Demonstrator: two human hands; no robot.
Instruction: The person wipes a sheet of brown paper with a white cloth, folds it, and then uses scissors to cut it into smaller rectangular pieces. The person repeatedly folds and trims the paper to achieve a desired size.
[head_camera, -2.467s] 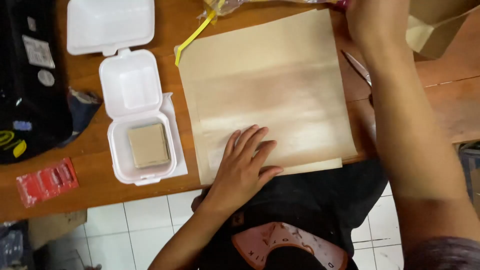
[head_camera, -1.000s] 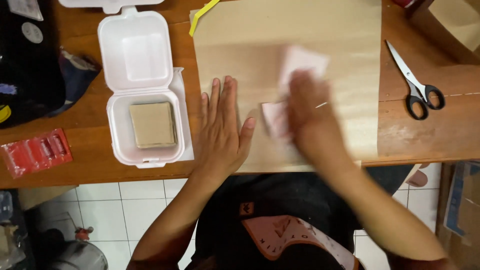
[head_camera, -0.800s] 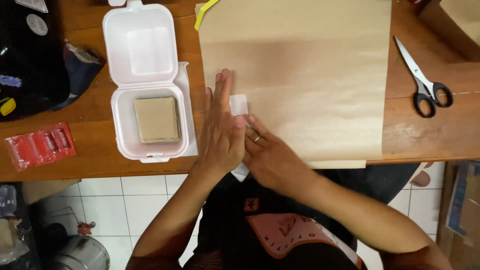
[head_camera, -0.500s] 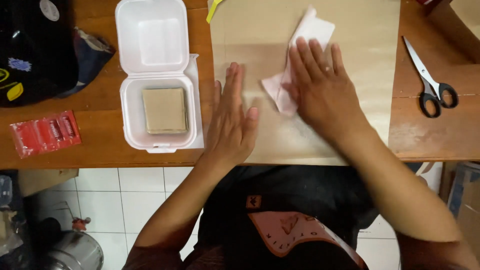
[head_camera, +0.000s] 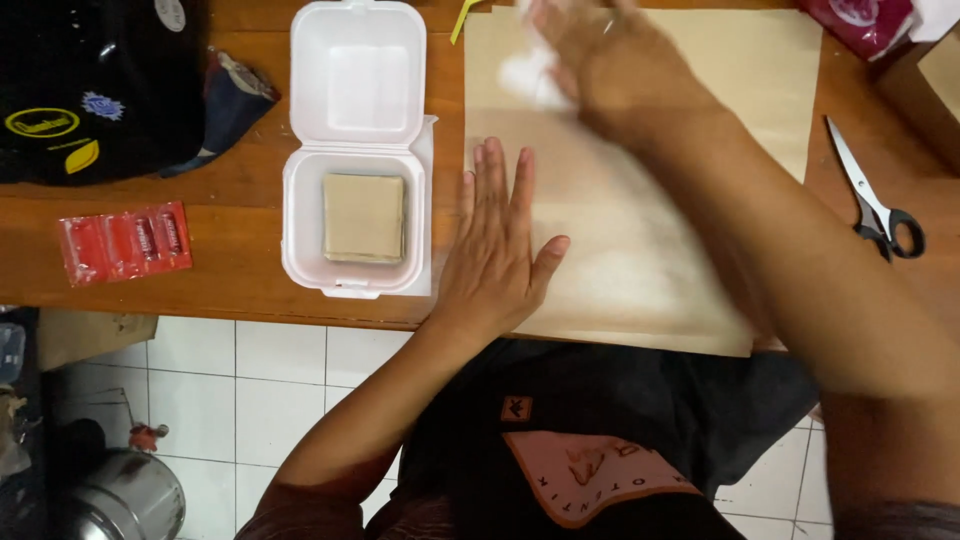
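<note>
A large sheet of brown paper lies on the wooden table. My left hand rests flat on its near left part, fingers together and thumb out, pinning it down. My right hand is at the sheet's far edge, blurred, pressing a white tissue or cloth against the paper. Left of the sheet stands an open white foam box with a folded brown paper square in its lower half.
Scissors lie on the table at the right. A strip of red sachets lies at the left, near a black bag. A red packet and a cardboard box sit at the far right. Below is a tiled floor with a metal pot.
My right hand has swept the white tissue across the brown paper, from near my left hand out to the sheet's far edge. The left hand has stayed flat on the paper.
</note>
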